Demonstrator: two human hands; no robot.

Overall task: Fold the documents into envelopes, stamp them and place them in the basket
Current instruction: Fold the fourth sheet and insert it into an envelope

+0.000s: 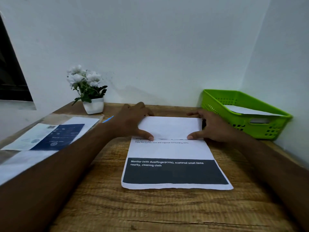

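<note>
Document point(170, 148) lies flat on the wooden table point(150, 206) at 12 o'clock, dead ahead. Its far third is folded over toward the person, white back up, and the dark printed band sits at the near end.

Risks:
- The sheet sits slightly skewed on the wood. If the flap's near edge isn't parallel to the text line under it, the crease sets crooked and the folded piece may not fit an envelope.
- Only the far end is pinned and the near two-thirds lies loose. Uneven pressure from one side could swivel the sheet.
- Lifting both thumbs before creasing would likely let the flap spring up.
- The basket point(250, 129) at 2 o'clock is close to the right wrist, so a wide elbow move might nudge it. It already holds one white envelope point(247, 110).

Pose:
- Left hand point(132, 121) is spread wide, thumb pressing the flap's near edge and fingers reaching the far crease at the left corner.
- Right hand point(210, 126) mirrors it at the right corner, thumb on the edge and index stretched along the far fold.
- Neither hand grasps; both pin flat, with forearms angled in from 7 and 5 o'clock.
</note>
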